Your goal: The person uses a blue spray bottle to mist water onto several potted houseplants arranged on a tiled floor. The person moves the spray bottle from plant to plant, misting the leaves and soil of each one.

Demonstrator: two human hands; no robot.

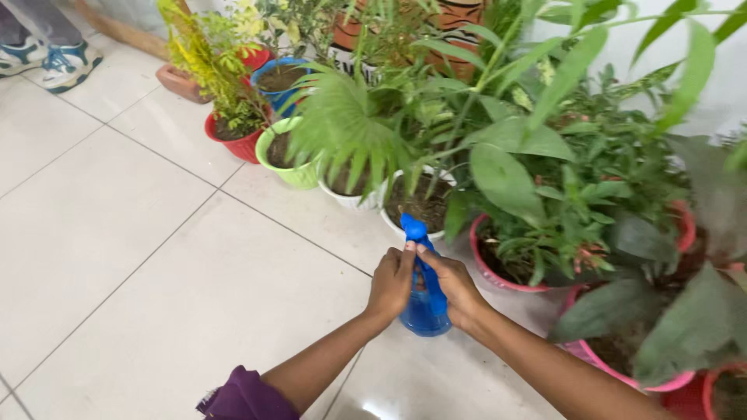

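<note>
A blue spray bottle [424, 303] is held upright between both hands above the white tiled floor. My left hand [391, 281] wraps its left side near the neck. My right hand [455, 286] grips the right side, thumb near the blue nozzle head [413, 229]. The nozzle points toward a white pot [393, 223] holding a green plant. A pink pot [486, 268] with a leafy plant stands just right of the bottle.
A row of potted plants runs along the wall: a red pot [237, 145], a light green pot [292, 171], a blue pot [268, 78], pink pots [622, 377] at the right. Another person's shoes [66, 62] stand at the far left on the tiled floor [132, 257].
</note>
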